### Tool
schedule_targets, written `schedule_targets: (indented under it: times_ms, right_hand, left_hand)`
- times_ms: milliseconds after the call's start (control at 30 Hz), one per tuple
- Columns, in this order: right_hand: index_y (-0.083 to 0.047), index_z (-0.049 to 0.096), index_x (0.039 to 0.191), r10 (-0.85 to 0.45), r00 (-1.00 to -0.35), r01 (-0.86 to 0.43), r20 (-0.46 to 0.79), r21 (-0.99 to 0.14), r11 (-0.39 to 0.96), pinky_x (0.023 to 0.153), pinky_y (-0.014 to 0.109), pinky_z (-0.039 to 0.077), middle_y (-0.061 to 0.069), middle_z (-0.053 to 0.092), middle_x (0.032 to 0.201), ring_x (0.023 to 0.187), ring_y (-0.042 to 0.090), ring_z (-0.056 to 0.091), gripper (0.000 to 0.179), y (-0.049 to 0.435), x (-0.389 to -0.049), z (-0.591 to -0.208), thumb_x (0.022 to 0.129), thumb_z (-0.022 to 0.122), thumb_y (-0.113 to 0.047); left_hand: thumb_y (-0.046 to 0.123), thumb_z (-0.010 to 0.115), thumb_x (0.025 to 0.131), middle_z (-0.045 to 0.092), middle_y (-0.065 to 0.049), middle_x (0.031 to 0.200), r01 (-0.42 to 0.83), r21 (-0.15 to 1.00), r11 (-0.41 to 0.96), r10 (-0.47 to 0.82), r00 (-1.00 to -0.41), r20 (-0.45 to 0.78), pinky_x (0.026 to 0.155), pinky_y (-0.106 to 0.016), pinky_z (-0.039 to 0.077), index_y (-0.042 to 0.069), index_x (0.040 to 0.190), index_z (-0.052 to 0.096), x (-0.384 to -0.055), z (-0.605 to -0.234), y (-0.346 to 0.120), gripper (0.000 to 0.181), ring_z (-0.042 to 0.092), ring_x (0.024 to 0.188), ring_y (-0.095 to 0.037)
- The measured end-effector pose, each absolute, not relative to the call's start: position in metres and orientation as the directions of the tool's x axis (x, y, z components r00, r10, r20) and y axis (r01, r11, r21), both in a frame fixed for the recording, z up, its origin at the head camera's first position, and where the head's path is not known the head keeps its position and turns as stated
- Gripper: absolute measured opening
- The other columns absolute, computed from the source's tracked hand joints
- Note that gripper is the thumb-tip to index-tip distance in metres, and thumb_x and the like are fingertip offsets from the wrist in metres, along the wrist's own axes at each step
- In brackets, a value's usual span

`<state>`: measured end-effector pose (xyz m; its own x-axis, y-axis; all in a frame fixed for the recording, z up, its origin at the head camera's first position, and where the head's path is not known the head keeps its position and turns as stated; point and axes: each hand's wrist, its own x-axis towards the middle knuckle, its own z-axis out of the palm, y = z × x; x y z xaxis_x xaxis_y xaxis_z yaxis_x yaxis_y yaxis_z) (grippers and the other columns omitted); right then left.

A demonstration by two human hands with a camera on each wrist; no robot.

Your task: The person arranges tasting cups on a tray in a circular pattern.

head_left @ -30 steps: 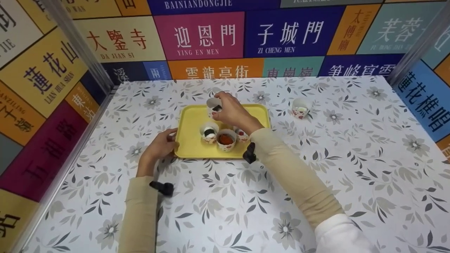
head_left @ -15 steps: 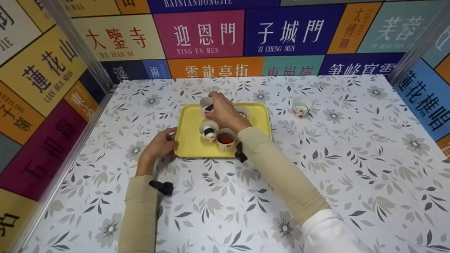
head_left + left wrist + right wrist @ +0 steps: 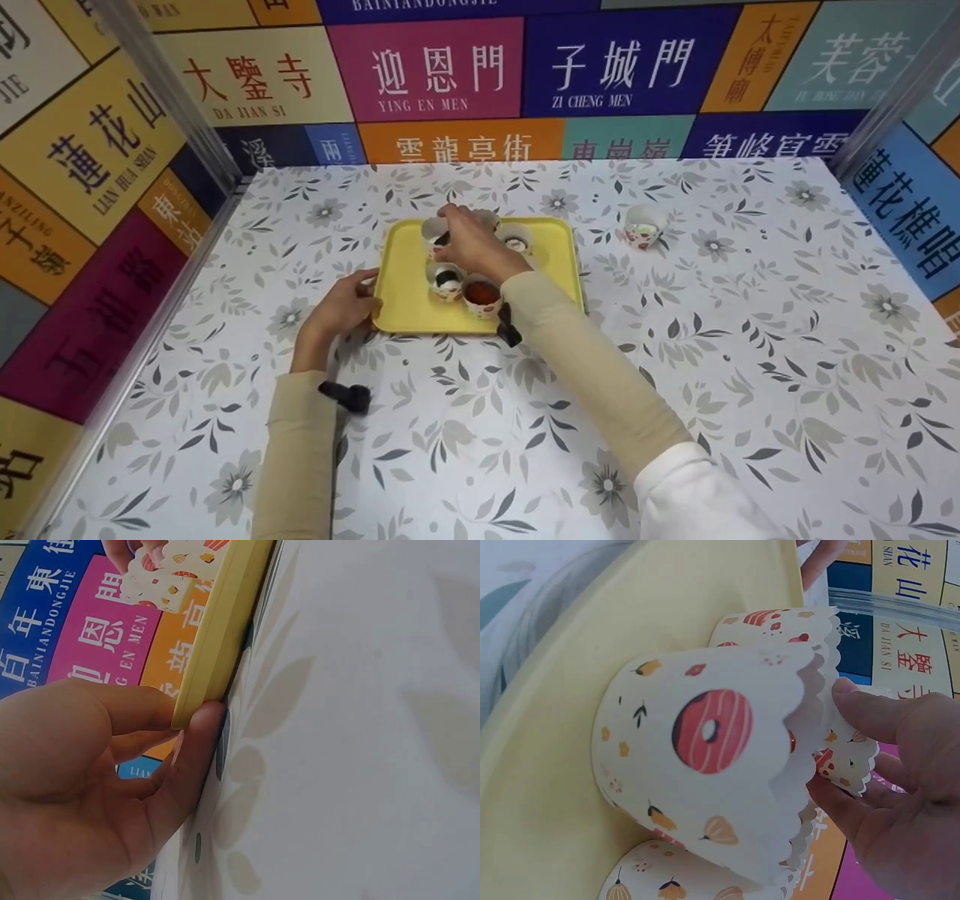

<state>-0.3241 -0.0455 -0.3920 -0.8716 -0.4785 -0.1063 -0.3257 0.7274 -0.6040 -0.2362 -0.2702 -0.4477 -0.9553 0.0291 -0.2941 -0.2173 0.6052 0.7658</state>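
My left hand (image 3: pixel 341 304) pinches the near left corner of the yellow tray (image 3: pixel 401 307), its thumb and fingers at the rim in the left wrist view. Over the tray's back left part, my right hand (image 3: pixel 474 244) holds a printed paper cup (image 3: pixel 430 231) by its scalloped rim; something dark shows inside. Just in front stand a cup with a white and black-banded rice ball (image 3: pixel 447 282) and a cup of orange-red food (image 3: pixel 481 295). A cup with a round sushi roll (image 3: pixel 516 243) is right of the hand. Another cup (image 3: pixel 490 218) is partly hidden behind it.
On the floral tablecloth (image 3: pixel 735 375), right of the tray, stands a further paper cup (image 3: pixel 642 227) with pale food. A wall of coloured sign panels (image 3: pixel 427 67) closes off the back, with more panels on both sides.
My right hand has carried the paper cup left and lower over the tray, bringing the sushi roll cup into sight. The left hand has kept its place at the tray's corner.
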Motion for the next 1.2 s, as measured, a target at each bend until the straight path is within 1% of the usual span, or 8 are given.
schedule_targets:
  times_ms: [167,300,400,500,633,933,1067,1200]
  right_hand:
    - [-0.011,0.038,0.151,-0.501,-0.857,-0.344,-0.119,-0.592,0.729,0.11,0.038,0.045,0.012,0.044,0.148,0.131,0.026,0.05,0.065,-0.045,-0.325,-0.394,0.095,0.069,-0.019]
    - [-0.009,0.04,0.15,-0.52,-0.845,-0.355,-0.127,-0.594,0.722,0.114,0.037,0.042,0.012,0.046,0.149,0.136,0.026,0.047,0.063,-0.043,-0.325,-0.396,0.095,0.068,-0.016]
    - [-0.009,0.04,0.15,-0.538,-0.832,-0.37,-0.137,-0.586,0.721,0.118,0.038,0.037,0.012,0.044,0.152,0.142,0.026,0.042,0.06,-0.041,-0.325,-0.395,0.095,0.065,-0.013]
    - [-0.01,0.04,0.15,-0.55,-0.82,-0.373,-0.157,-0.582,0.722,0.119,0.039,0.036,0.011,0.043,0.154,0.143,0.026,0.04,0.058,-0.039,-0.323,-0.395,0.096,0.062,-0.011]
    - [-0.011,0.04,0.151,-0.557,-0.809,-0.367,-0.189,-0.578,0.729,0.116,0.04,0.039,0.01,0.046,0.153,0.142,0.027,0.042,0.058,-0.038,-0.322,-0.394,0.098,0.062,-0.014]
    - [-0.012,0.042,0.151,-0.565,-0.788,-0.373,-0.246,-0.539,0.755,0.12,0.042,0.034,0.01,0.045,0.154,0.143,0.028,0.041,0.057,-0.039,-0.322,-0.393,0.098,0.063,-0.02]
    - [-0.01,0.041,0.152,-0.582,-0.774,-0.401,-0.249,-0.518,0.756,0.121,0.042,0.033,0.012,0.045,0.154,0.143,0.03,0.041,0.059,-0.039,-0.321,-0.392,0.098,0.063,-0.021]
    - [-0.007,0.037,0.154,-0.604,-0.76,-0.424,-0.241,-0.521,0.741,0.121,0.041,0.034,0.014,0.042,0.156,0.145,0.03,0.039,0.064,-0.034,-0.32,-0.387,0.098,0.064,-0.022]
  left_hand:
    - [0.005,0.049,0.099,0.056,-0.024,0.133,-0.222,0.747,0.627,0.02,-0.954,-0.3,0.075,-0.027,0.055,0.009,0.159,0.029,-0.237,-0.446,-0.27,0.064,0.063,0.101,-0.025]
    - [0.006,0.05,0.098,0.056,-0.023,0.134,-0.223,0.741,0.634,0.016,-0.954,-0.301,0.077,-0.027,0.053,0.009,0.159,0.029,-0.238,-0.446,-0.27,0.064,0.062,0.103,-0.025]
    - [0.005,0.049,0.098,0.055,-0.025,0.134,-0.21,0.758,0.618,0.033,-0.956,-0.292,0.078,-0.028,0.055,0.008,0.159,0.028,-0.237,-0.446,-0.27,0.064,0.062,0.105,-0.027]
    - [0.005,0.048,0.098,0.054,-0.025,0.134,-0.209,0.765,0.61,0.037,-0.956,-0.291,0.078,-0.029,0.056,0.007,0.159,0.027,-0.236,-0.445,-0.27,0.065,0.063,0.104,-0.028]
    - [0.005,0.048,0.097,0.055,-0.025,0.133,-0.217,0.754,0.62,0.023,-0.956,-0.294,0.077,-0.029,0.056,0.008,0.159,0.027,-0.236,-0.444,-0.269,0.065,0.064,0.101,-0.027]
    - [0.005,0.049,0.097,0.056,-0.023,0.134,-0.236,0.742,0.628,0.006,-0.951,-0.308,0.078,-0.029,0.056,0.01,0.159,0.029,-0.239,-0.446,-0.269,0.066,0.063,0.103,-0.027]
    - [0.004,0.049,0.096,0.056,-0.022,0.135,-0.251,0.746,0.617,0.001,-0.947,-0.32,0.079,-0.03,0.057,0.011,0.159,0.028,-0.239,-0.446,-0.269,0.066,0.064,0.104,-0.027]
    - [0.004,0.049,0.097,0.055,-0.022,0.136,-0.258,0.752,0.606,0.003,-0.945,-0.326,0.08,-0.03,0.057,0.012,0.159,0.029,-0.239,-0.446,-0.268,0.065,0.064,0.106,-0.027]
